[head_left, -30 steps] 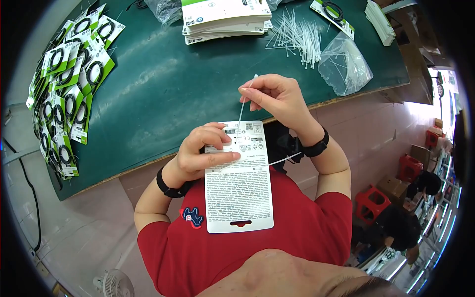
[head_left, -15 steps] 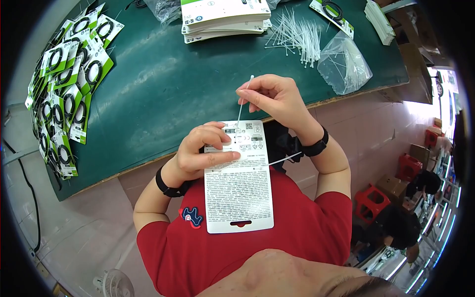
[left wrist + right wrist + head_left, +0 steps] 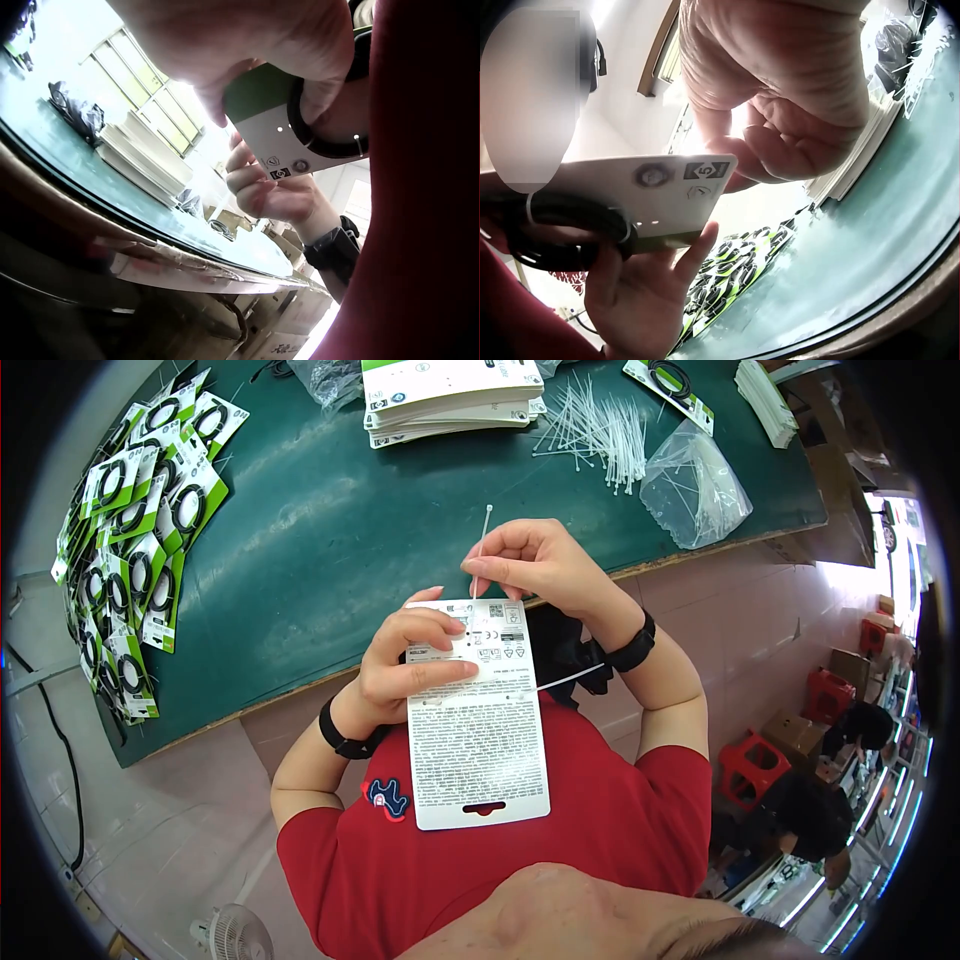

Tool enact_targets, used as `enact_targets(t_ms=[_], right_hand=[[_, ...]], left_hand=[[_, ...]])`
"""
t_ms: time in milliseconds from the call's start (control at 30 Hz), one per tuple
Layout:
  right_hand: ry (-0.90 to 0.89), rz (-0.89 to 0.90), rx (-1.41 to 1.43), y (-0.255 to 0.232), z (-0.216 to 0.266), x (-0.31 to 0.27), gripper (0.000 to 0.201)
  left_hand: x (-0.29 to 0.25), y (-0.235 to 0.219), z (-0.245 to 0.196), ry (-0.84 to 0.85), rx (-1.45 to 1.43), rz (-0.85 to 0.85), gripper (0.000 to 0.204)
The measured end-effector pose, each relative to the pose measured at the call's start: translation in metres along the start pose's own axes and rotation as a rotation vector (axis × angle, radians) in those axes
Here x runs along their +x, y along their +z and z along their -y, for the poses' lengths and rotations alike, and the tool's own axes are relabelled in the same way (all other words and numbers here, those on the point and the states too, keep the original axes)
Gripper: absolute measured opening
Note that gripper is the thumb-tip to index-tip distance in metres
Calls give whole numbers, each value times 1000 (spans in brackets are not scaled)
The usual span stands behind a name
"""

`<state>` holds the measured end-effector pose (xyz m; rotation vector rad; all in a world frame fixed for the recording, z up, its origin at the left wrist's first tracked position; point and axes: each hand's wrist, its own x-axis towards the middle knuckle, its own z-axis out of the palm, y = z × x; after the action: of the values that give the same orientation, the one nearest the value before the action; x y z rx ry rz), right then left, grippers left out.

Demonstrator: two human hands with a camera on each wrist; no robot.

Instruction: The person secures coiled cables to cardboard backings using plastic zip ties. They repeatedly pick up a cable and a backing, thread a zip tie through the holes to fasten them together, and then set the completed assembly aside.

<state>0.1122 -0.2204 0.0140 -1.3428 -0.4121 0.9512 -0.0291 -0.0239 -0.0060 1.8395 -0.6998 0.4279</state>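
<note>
In the head view a white printed card [image 3: 480, 750] lies back side up against the red shirt, its slotted end toward the body. My left hand [image 3: 405, 655] grips its left edge, fingers over the printed side. Beneath the card, a coil of black cable [image 3: 298, 112] sits against the front in the left wrist view, with the left hand's digits around it. My right hand [image 3: 540, 565] pinches a thin white cable tie [image 3: 486, 530] just beyond the card's far edge, its head pointing up. Another white tie [image 3: 572, 678] sticks out past the card's right side.
On the green table [image 3: 300, 560], finished-looking carded cables [image 3: 140, 540] pile up at the left. A stack of cards [image 3: 450, 405] stands at the back, beside loose cable ties [image 3: 605, 435] and a clear plastic bag [image 3: 695, 490]. One carded cable [image 3: 672, 390] lies at the back right.
My right hand has moved left and down toward the card's far edge, its fingers now lower on the tie. The left hand and card have shifted only slightly.
</note>
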Motion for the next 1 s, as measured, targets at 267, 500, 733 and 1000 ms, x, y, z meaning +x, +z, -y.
enact_targets(t_ms=[267,500,733,1000], right_hand=[[-32,-2,-53,6,-9,-1,17],[-50,-36,-104,9,-7,-3,16],[-158,-96,-134,9,-9,-4,16],[-187,-117,-163,5,-14,-2,15]], left_hand=[[-1,-1,0,39,6,30,34],[-2,0,2,35,3,22,34],[-2,2,2,31,4,30,34],[-1,0,1,37,-3,48,32]])
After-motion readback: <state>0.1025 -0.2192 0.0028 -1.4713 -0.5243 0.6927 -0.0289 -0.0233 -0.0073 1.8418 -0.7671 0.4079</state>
